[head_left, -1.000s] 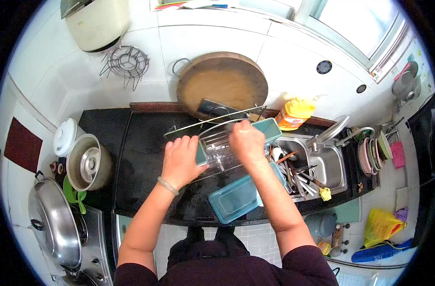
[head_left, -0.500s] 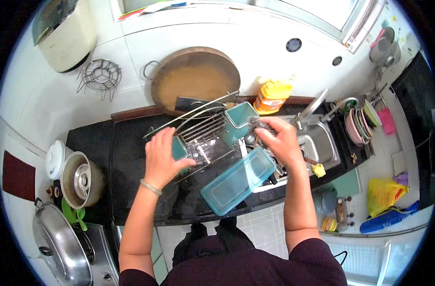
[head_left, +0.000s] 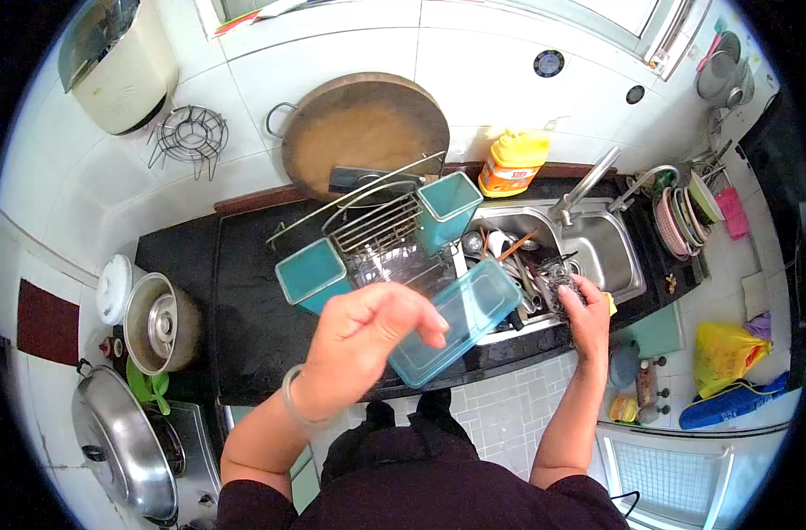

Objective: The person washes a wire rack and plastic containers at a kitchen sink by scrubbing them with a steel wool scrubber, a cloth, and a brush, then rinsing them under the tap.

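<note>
My left hand [head_left: 374, 340], with a bangle at the wrist, hovers over the counter's front part, its fingers curled loosely and nothing seen in them. A steel wool scourer [head_left: 559, 284] is gripped in my right hand [head_left: 586, 316] over the sink's front edge. Between my hands, a teal translucent tray [head_left: 460, 322] lies slantwise on the counter against the sink. Behind it stands a wire rack [head_left: 376, 226], with one teal container [head_left: 312, 272] at its left end and another [head_left: 449, 210] at its right. Utensils [head_left: 509, 256] fill the left sink basin.
A round wooden board [head_left: 365, 132] leans on the wall beside a yellow-orange bottle [head_left: 514, 163]. The faucet [head_left: 587, 185] rises behind the sink [head_left: 602, 252]. Stacked plates and baskets [head_left: 677, 221] are at right. Pots [head_left: 160, 327] and a large lidded pan [head_left: 120, 442] are at left.
My left hand has left the rack's left container and moved toward me and right. My right hand has carried the scourer from the rack's right side to the sink's front edge.
</note>
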A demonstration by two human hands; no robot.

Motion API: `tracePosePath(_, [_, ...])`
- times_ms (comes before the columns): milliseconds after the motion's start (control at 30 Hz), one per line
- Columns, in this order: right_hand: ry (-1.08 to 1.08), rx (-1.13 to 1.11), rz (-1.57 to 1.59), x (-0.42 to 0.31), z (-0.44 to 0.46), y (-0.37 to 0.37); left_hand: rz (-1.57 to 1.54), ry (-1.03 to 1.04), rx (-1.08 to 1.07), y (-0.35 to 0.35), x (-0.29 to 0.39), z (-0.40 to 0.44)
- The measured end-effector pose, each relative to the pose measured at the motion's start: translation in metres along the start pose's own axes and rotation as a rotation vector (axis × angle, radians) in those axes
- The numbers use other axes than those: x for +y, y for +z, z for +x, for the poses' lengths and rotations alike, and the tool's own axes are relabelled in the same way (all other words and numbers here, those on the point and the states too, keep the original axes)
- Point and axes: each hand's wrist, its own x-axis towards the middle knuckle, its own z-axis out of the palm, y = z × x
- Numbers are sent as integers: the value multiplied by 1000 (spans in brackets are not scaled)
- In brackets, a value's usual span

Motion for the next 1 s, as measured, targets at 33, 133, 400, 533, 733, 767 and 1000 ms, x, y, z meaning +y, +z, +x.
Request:
tracePosePath(33, [-10,9,16,4,-2,-3,5,-4,4,6,6,-2])
tracePosePath(133, [5,48,-3,9,-8,-11,127,258,-227,26,39,-8])
tracePosePath(400, [-35,4,-41,41,-4,-36,-298,624,-576,74,74,-8])
tracePosePath(533, [-41,7,6,56,-3,-44,-393,696,-560,88,75,-4])
tracePosePath(733, [-27,-6,71,61,1,-49,-432,829,-424,116,68,11])
tracePosePath(767, [-29,-12,71,61,3,-47,-425,846,-382,121,65,13])
tracePosePath(1000, [46,13,97,60,5,-41,-45,788,-178,113,20,19])
